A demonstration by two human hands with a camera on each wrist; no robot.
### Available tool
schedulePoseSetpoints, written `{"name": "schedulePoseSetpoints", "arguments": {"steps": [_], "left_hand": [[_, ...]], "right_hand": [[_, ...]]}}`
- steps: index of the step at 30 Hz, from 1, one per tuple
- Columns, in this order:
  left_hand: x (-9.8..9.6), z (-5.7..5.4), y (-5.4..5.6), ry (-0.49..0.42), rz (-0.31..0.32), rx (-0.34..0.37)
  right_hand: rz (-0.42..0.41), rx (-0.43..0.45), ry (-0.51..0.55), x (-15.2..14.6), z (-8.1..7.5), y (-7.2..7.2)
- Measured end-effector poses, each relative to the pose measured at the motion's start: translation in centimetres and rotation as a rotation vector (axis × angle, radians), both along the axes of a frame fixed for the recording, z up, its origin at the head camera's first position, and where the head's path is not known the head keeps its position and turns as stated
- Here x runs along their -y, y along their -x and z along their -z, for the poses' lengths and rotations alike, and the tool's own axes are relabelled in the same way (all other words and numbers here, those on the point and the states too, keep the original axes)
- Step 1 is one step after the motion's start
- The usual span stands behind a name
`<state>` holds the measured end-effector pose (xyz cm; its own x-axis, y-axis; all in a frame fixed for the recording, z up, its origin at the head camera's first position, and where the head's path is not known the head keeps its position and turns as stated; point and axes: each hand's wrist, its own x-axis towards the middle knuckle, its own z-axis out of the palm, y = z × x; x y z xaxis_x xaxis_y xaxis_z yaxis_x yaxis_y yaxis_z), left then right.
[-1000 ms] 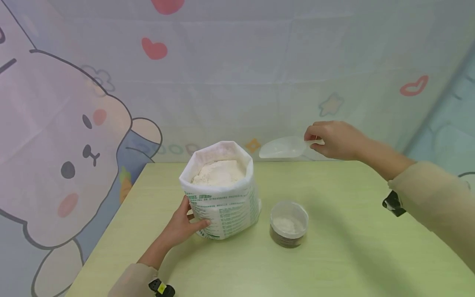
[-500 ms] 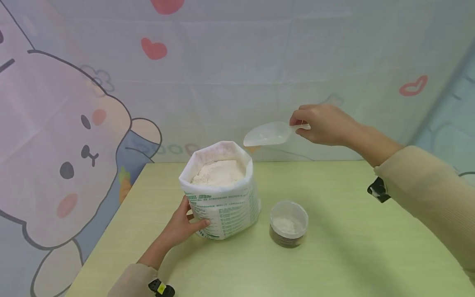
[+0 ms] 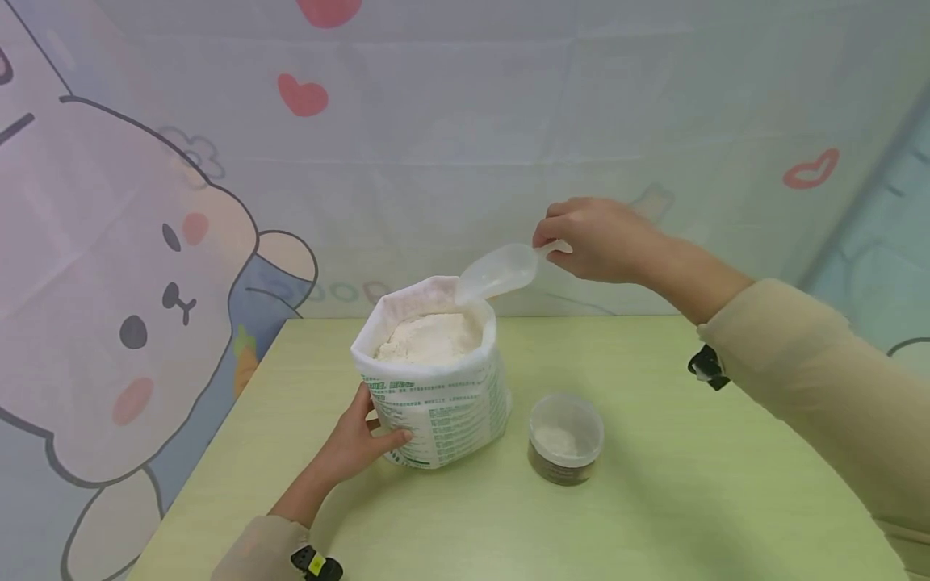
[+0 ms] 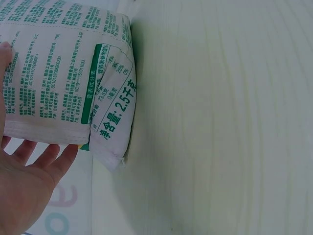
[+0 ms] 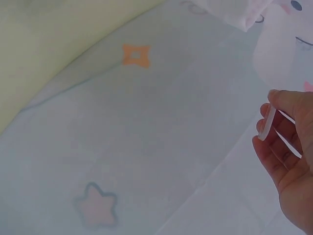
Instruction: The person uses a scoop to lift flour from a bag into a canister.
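Yellow-green table [image 3: 450, 524] before cartoon-printed backdrop [image 3: 450, 121]. Left hand [image 3: 356, 445] grips powder bag [image 3: 446, 420]; right hand [image 3: 599, 240] pinches scoop [image 3: 501, 271] at bag's mouth. Tub [image 3: 565, 452] near bag.

From here I see a pale, creased cloth [image 3: 465, 121] filling the top of the frame, with a big cartoon animal [image 3: 148, 282] printed at far left, a red heart [image 3: 302, 95] at upper left. Below, my head view shows a yellow-green table [image 3: 450, 524] under soft light, faintly shadowed toward lower right.
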<state>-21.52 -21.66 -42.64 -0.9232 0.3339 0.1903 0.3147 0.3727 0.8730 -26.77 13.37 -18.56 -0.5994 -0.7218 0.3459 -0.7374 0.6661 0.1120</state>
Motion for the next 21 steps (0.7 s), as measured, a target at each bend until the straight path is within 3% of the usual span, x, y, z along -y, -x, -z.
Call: {"name": "schedulePoseSetpoints", "arguments": {"steps": [9, 21], "left_hand": [[0.0, -0.1, -0.2, -0.009, 0.002, -0.003], [-0.1, 0.1, -0.1, -0.012, 0.004, -0.002]], "right_hand": [[0.032, -0.009, -0.102, 2.1, -0.3, -0.3], [0.058, -0.104, -0.202, 4.9, 0.2, -0.5]]}}
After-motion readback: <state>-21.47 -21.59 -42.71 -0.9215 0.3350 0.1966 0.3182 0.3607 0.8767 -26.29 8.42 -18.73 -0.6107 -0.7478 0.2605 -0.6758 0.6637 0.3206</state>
